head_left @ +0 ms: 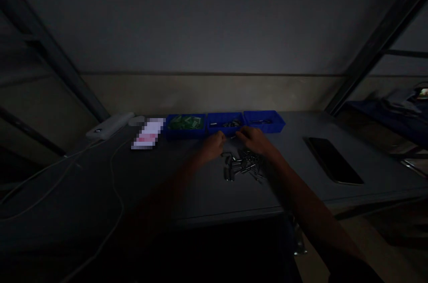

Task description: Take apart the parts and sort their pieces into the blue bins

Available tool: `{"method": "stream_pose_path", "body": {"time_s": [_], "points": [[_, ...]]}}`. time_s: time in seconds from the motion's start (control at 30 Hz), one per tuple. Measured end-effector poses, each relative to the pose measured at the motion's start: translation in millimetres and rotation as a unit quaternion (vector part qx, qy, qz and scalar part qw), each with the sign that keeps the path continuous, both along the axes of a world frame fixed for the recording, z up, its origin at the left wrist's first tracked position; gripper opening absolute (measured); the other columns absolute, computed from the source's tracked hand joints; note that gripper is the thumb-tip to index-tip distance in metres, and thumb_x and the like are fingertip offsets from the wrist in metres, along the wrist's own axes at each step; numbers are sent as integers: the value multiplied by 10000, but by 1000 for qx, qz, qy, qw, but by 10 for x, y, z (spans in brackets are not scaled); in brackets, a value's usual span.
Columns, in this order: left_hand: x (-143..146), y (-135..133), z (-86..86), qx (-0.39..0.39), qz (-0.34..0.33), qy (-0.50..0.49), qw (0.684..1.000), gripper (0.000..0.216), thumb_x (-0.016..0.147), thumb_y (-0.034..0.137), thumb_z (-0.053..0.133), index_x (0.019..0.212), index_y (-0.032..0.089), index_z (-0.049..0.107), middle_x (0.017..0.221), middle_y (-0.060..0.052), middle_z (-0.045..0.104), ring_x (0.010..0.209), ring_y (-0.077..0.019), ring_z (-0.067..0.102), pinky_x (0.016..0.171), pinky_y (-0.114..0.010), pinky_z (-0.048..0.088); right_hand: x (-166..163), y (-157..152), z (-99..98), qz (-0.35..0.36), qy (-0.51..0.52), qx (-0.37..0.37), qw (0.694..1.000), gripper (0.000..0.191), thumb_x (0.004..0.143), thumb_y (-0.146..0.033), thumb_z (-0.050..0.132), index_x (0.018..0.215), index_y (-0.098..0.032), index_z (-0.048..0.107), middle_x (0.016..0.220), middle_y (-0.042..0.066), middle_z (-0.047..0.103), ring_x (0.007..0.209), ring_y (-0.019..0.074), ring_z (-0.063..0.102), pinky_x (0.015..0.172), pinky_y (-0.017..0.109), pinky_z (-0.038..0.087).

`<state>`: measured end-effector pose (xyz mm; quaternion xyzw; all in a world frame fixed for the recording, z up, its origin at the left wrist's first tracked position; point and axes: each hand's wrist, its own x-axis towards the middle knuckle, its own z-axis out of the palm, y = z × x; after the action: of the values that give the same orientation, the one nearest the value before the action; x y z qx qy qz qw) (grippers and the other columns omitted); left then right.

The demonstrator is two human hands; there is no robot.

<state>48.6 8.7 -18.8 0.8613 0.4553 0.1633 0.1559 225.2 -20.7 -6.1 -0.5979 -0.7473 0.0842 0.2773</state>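
Observation:
In the dim light, my left hand (213, 146) and my right hand (254, 139) meet above the table, just in front of the middle blue bin (225, 130). Both are closed, with fingers pinched at either end of a thin, small metal piece (233, 137); its exact kind is too small and dark to tell. Below them, a loose pile of small metal parts (245, 162) lies on the table, some rod-like, some flat and rounded. The middle bin holds more small metal parts (231, 123).
The left blue bin (185, 134) contains green-looking packets; the right blue bin (272, 128) holds a few thin metal parts. A lit phone (147, 133), a white device (110, 126) and cables (115, 185) are left. A dark phone-like slab (332, 160) lies right. A wall stands behind.

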Motion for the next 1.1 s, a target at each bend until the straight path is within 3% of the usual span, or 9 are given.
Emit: {"method": "stream_pose_path", "body": {"time_s": [0.2,0.43,0.57,0.77,0.9,1.1], "points": [[-75,-109,87,13,8,-45,999,119,858,171,361,828,178,475,796,-45,586,748,-161,555,670,-267,414,-145,-39,7,62,2,27,998,269,886,-292,378,748,-169,574,660,34,597,594,139,531,569,248,348],[-49,-96,91,12,9,-130,991,91,840,208,411,841,174,496,740,-27,581,701,-155,552,651,-257,402,-168,-44,13,52,54,28,997,233,870,-279,377,743,-164,535,632,15,549,572,131,497,548,242,326],[-9,-100,90,-15,28,-194,980,210,864,301,374,812,173,532,641,-2,567,621,-138,546,603,-238,392,-162,-39,7,51,94,52,993,188,855,-270,387,787,-164,527,656,13,556,593,129,496,569,234,340],[37,-94,54,-38,25,-234,971,283,861,277,348,715,153,557,569,11,530,554,-117,513,539,-216,362,-136,-39,-10,67,101,60,991,133,825,-241,425,841,-162,530,681,9,559,588,120,478,564,224,336],[46,-88,26,-21,2,-268,963,214,828,276,422,762,152,582,606,17,548,581,-109,506,551,-204,368,-136,-38,-13,52,102,37,993,212,857,-330,408,845,-164,539,677,3,555,602,120,485,566,224,333],[60,-108,18,-1,2,-281,960,197,811,287,464,838,156,608,651,12,586,603,-107,519,567,-199,376,-153,-31,-7,49,88,13,995,327,883,-335,347,641,-168,490,588,-5,494,581,125,482,565,244,309]]}}
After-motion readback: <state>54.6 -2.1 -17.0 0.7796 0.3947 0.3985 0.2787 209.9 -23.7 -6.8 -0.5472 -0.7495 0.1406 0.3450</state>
